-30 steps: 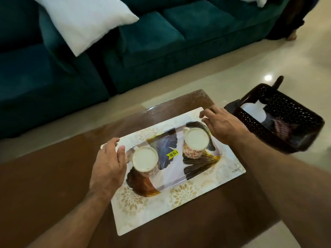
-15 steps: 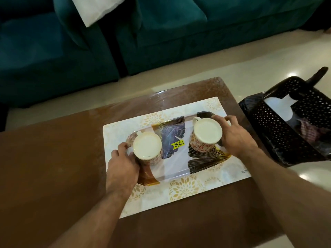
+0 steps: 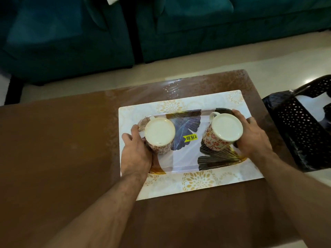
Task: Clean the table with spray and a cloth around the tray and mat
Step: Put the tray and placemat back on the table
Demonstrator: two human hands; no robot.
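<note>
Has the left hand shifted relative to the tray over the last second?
Yes. The left hand has come in from the mat beyond the tray's left end and now grips that end, beside the left cup.

Your bare left hand [image 3: 136, 154] and bare right hand [image 3: 251, 138] show hairy forearms, no sleeves, rings or watch.

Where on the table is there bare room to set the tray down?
Widest bare patch: table left of the mat. A strip lies between the mat's near edge and the table's near edge. Right is tight: the black basket stands close.
</note>
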